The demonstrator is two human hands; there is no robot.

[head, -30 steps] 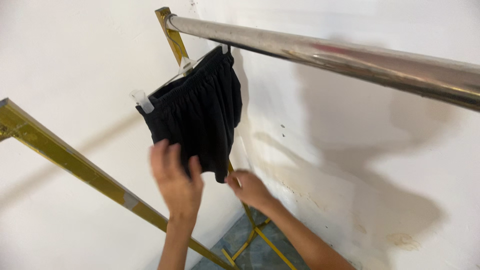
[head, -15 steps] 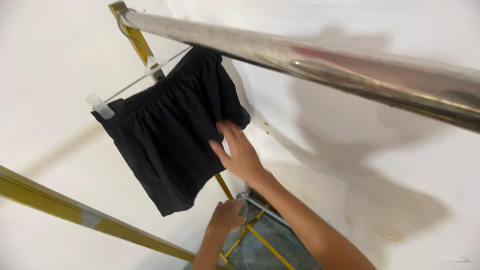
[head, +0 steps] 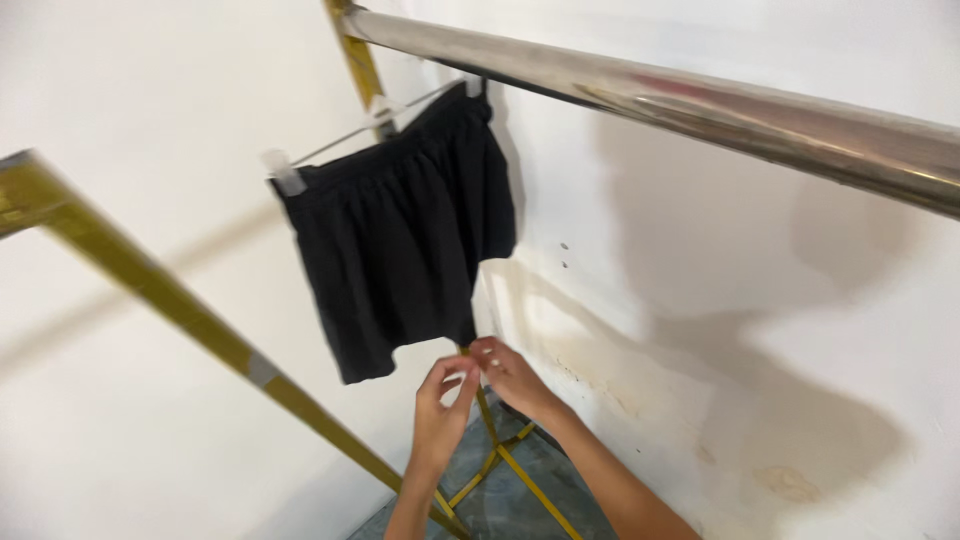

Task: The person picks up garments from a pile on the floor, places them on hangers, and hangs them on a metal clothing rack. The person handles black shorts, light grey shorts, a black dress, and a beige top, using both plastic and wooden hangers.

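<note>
Below the steel rail (head: 650, 95), both hands now meet at the hem of the black shorts (head: 400, 250).

Half a second ago the right hand (head: 510, 375) lay flat on the cloth; now it and the left hand (head: 440, 405) pinch the lower corner, fingers closed, while the shorts hang from a clip hanger (head: 330, 145).

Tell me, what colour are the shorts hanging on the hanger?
The shorts are plain black, seen in the head view, the only one.
</note>
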